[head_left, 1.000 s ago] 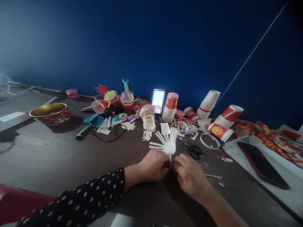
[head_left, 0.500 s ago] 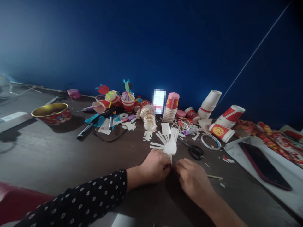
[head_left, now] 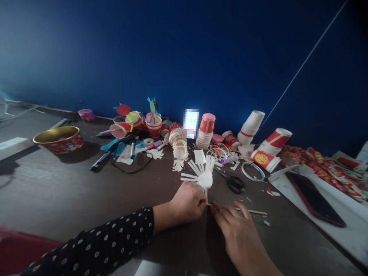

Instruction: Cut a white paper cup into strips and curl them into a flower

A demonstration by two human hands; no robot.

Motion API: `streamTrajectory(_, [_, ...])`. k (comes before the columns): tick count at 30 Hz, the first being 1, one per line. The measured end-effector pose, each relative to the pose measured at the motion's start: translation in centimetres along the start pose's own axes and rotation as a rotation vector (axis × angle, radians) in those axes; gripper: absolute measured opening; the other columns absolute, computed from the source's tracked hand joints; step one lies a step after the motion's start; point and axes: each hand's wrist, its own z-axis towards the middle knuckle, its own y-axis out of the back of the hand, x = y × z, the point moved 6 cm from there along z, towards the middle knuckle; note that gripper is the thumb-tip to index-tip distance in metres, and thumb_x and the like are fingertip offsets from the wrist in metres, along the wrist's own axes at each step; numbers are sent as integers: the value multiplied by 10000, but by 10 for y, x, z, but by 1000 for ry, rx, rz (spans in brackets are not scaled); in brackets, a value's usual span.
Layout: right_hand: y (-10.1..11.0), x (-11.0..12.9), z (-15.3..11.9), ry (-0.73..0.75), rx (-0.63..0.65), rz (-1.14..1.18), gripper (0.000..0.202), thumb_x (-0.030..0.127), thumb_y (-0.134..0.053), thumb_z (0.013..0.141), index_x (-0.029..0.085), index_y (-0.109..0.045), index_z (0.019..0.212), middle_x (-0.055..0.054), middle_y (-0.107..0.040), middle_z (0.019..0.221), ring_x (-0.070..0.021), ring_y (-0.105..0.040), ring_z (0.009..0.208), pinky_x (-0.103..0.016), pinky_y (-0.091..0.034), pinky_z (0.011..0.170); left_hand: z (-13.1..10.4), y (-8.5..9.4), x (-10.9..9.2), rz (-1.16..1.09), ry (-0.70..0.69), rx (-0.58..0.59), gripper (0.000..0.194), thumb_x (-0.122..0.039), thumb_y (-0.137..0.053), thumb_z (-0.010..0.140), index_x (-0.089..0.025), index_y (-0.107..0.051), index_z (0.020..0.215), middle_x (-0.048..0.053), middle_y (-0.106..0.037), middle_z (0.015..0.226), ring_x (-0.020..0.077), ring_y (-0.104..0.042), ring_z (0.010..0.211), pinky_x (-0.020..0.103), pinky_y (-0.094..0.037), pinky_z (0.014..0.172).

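Observation:
A white paper cup cut into strips (head_left: 205,179) lies splayed on the dark table, its round base in the middle and its strips fanned outward. My left hand (head_left: 188,201) is closed at its near side, gripping a strip that points toward me. That strip's near end looks curled or folded. Just right of it, my right hand (head_left: 234,226) rests low with fingers stretched out and spread, the fingertips touching the strip's end. Under the right fingers a thin wooden stick (head_left: 254,211) shows partly. Black-handled scissors (head_left: 235,184) lie beyond the right hand.
At the right, a white tray (head_left: 319,226) holds a dark phone (head_left: 313,199). A roll of tape (head_left: 253,171) lies near the red-and-white paper cups (head_left: 264,159). Stacked cut cup rings (head_left: 178,143) and markers (head_left: 132,148) sit ahead. A gold-lined bowl (head_left: 59,142) stands left.
My right hand has gone from bunched fingers to stretched, spread ones, still by the strip's end. My left hand keeps its hold. The view has shifted slightly.

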Motion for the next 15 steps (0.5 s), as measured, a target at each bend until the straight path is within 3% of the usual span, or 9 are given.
streamTrajectory(7, [-2, 2, 2, -55, 71, -35, 428, 19, -440, 759, 217, -632, 1086, -31, -690, 1044, -169, -581, 931, -386, -235, 954, -1, 0, 5, -79, 73, -34, 121, -159, -544, 698, -170, -649, 638, 32, -619, 631, 170, -543, 669, 272, -390, 664])
streamTrajectory(15, [-4, 1, 4, -97, 102, 8, 411, 20, -449, 761, 197, -634, 1082, -32, -684, 1066, -172, -581, 957, -385, -214, 966, 0, 4, 6, -111, 9, -36, 128, -143, -514, 700, -169, -637, 676, 31, -622, 650, 170, -547, 658, 267, -392, 642])
